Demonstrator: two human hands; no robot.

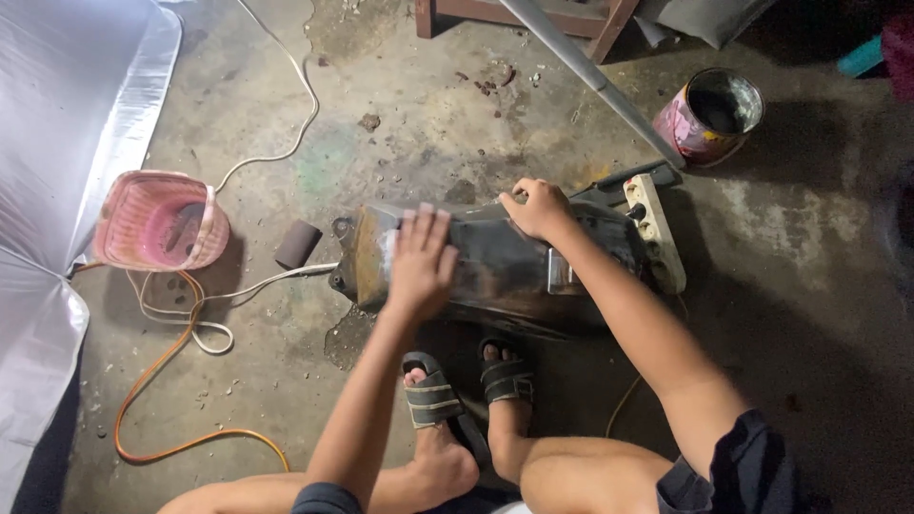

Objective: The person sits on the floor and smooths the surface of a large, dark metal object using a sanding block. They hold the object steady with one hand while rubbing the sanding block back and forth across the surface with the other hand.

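Your left hand (420,261) lies flat, fingers spread, pressed on top of the dark metal part (495,266) near its left end, gripping nothing. Your right hand (539,207) curls over the part's far edge, fingers closed on it. The part rests on the concrete floor (409,133) just beyond your sandalled feet (466,385). A power strip (654,231) sits at the part's right end, a pink basket (162,221) well to its left. The part's near side is in shadow; whether anything lies under your left palm cannot be told.
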